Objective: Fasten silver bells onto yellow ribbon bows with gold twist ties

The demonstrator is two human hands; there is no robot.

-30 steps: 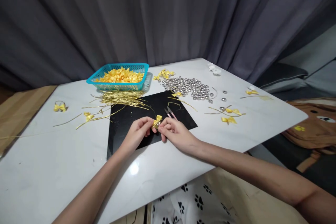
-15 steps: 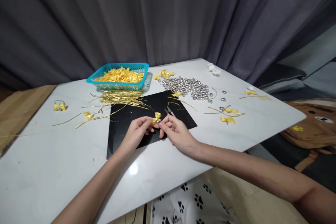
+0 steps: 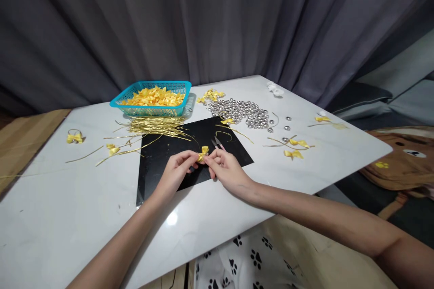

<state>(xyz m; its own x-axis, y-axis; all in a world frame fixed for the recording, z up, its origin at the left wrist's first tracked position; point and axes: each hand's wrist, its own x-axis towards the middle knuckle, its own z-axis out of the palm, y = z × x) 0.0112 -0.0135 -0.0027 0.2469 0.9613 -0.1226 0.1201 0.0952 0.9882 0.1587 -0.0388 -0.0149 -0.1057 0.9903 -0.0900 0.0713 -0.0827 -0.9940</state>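
Note:
A small yellow ribbon bow is pinched between the fingertips of both hands, above a black mat. My left hand grips it from the left, with a thin gold strand rising beside its fingers. From the right, my right hand presses thumb and finger on the bow's other side. Its silver bell or bead is hardly visible now behind the fingers. Scissors lie on the mat just past my right hand, their handles covered by it.
A blue basket of yellow bows stands at the back, with gold twist ties before it. Many silver beads are heaped to the right. Loose bows lie at the right, and a finished-looking bow at far left.
The bow has turned in my fingers, so the silver piece that showed at its lower right is now mostly hidden. Both hands stay in nearly the same place.

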